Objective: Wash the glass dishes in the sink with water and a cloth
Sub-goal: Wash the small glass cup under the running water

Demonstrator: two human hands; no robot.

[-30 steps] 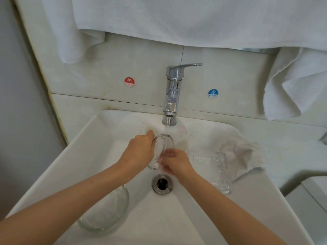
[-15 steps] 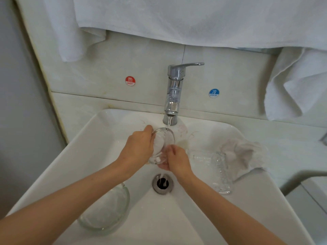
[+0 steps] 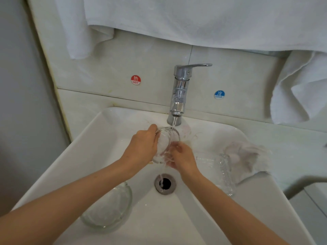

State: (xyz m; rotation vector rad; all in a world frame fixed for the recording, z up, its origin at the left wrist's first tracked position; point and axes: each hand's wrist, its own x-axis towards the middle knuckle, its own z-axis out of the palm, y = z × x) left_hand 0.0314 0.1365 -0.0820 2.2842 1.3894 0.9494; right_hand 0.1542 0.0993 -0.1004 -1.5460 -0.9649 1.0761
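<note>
Step in hand: rinsing one dish under running water, bare-handed, no cloth on it.

Left hand (image 3: 141, 147) grips the far-left rim of the small glass dish (image 3: 167, 138), thumb and fingers curled over the edge. Right hand (image 3: 184, 158) is curled round its near lower edge, fingertips showing pink through the glass. We judge both hands are grasping it; whether the right is also rubbing we cannot tell.

The dish is held tilted over the middle of the sink (image 3: 88, 138), just under the tap (image 3: 180, 91). The water (image 3: 174, 123) strikes its far rim, runs off the near edge and falls into the drain (image 3: 165, 183).

Still lying in the sink: a glass bowl (image 3: 108, 209) near left, partly behind the left forearm, and a patterned glass tray (image 3: 223, 168) on the right slope. The cloth (image 3: 247, 156) is bunched on the right rim, just beyond the tray and touching it — well apart from either hand.

White towels (image 3: 194, 18) hang above; hot sticker (image 3: 135, 80) left of the tap, cold sticker (image 3: 219, 94) right.

Progress, as we judge it: early to middle — one piece in work, two waiting.

Next move likely calls for freeing the right hand to fetch the cloth while the left keeps a firm hold; wet glass is slippery, so the grip wants care over the hard basin.
</note>
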